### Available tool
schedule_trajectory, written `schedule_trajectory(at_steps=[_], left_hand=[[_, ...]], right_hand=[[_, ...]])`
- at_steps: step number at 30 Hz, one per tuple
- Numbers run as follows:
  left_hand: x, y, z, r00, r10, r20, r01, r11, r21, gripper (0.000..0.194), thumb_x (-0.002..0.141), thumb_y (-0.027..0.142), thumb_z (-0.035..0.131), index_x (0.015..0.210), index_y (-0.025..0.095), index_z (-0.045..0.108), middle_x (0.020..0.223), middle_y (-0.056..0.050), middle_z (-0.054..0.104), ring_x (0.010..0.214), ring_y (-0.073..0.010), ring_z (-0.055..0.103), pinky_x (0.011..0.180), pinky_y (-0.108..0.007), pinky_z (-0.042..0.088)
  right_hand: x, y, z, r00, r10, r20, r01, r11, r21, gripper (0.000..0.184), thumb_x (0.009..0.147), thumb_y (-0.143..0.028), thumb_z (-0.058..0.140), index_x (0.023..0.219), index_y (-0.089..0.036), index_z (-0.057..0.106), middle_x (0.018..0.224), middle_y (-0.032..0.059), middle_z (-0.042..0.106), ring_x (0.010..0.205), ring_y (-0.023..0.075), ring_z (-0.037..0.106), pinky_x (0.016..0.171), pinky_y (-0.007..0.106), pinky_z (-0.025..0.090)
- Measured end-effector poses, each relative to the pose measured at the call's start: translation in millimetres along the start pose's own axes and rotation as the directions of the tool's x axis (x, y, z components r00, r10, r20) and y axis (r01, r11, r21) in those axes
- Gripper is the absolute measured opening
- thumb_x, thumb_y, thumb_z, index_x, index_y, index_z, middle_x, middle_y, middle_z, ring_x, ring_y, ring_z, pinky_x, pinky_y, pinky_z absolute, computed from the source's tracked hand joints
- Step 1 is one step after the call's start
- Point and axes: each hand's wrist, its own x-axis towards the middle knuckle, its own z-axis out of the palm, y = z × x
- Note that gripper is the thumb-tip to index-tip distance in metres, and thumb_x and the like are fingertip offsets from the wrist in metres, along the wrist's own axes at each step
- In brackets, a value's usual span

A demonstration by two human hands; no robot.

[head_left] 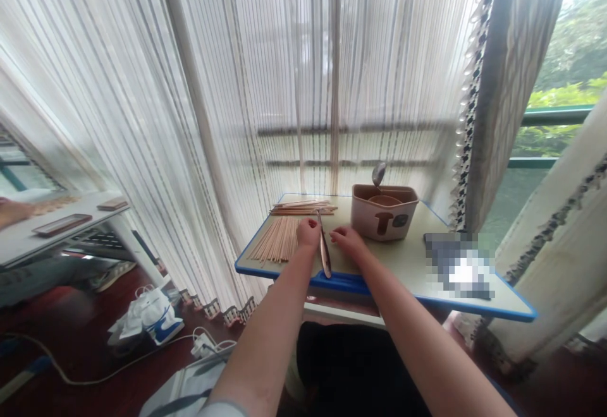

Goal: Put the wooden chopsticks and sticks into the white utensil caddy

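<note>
Both of my arms reach forward onto a small blue-edged table (403, 297). My left hand (308, 232) is closed, its knuckles up, just right of a row of wooden chopsticks (277, 240). My right hand (347, 240) rests beside it with fingers curled. A metal spoon (324, 249) lies between the two hands, bowl end toward me, handle pointing away. Whether either hand pinches the spoon I cannot make out. A second bundle of chopsticks (303, 207) lies crosswise at the far edge.
A pinkish utensil holder (384, 218) with a spoon (378, 174) standing in it sits right of my hands. A blurred patch (459, 265) covers something at the table's right. Striped curtains hang behind. Cables, a bag (149, 316) and a low shelf (57, 221) are on the left.
</note>
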Motion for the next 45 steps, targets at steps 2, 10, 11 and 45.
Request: schedule_trajectory(at_steps=[2, 10, 11, 45], left_hand=[[2, -2, 2.4, 1.000, -0.016, -0.012, 0.015, 0.999, -0.052, 0.015, 0.075, 0.019, 0.057, 0.088, 0.013, 0.057, 0.074, -0.004, 0.065, 0.061, -0.0118, 0.063, 0.061, -0.023, 0.047], [2, 7, 6.7, 0.989, -0.142, 0.041, 0.141, 0.817, -0.560, 0.025, 0.075, 0.012, 0.056, 0.099, 0.013, 0.051, 0.076, -0.003, 0.065, 0.060, -0.0097, 0.062, 0.065, -0.025, 0.051], [1, 9, 6.3, 0.986, -0.152, 0.073, 0.165, 0.784, -0.599, 0.022, 0.075, 0.012, 0.055, 0.097, 0.012, 0.053, 0.076, -0.003, 0.065, 0.060, -0.0091, 0.062, 0.066, -0.025, 0.051], [-6, 11, 15.0, 0.951, -0.123, 0.282, 0.244, 0.861, -0.446, 0.010, 0.075, 0.011, 0.053, 0.068, 0.012, 0.060, 0.073, -0.007, 0.066, 0.065, -0.0124, 0.063, 0.073, -0.031, 0.053]], right_hand=[[-4, -3, 2, 0.994, -0.038, 0.103, 0.038, 0.999, 0.007, 0.030, 0.072, -0.042, 0.055, 0.075, -0.014, 0.066, 0.067, 0.0029, 0.066, 0.065, 0.0149, 0.059, 0.061, 0.023, 0.041], [-5, 2, -2, 0.951, -0.104, 0.290, 0.118, 0.992, -0.031, 0.027, 0.072, -0.039, 0.058, 0.065, -0.014, 0.065, 0.054, -0.0010, 0.059, 0.050, 0.0101, 0.049, 0.049, 0.021, 0.035], [-5, 2, -3, 0.949, -0.101, 0.299, 0.111, 0.994, -0.016, 0.027, 0.072, -0.039, 0.057, 0.065, -0.014, 0.065, 0.053, -0.0011, 0.058, 0.049, 0.0098, 0.048, 0.049, 0.021, 0.035], [-1, 6, -15, 0.977, -0.110, -0.185, 0.076, 0.981, -0.178, 0.036, 0.085, -0.033, 0.038, 0.067, -0.016, 0.064, 0.067, 0.0069, 0.066, 0.066, 0.0156, 0.057, 0.059, 0.024, 0.034]])
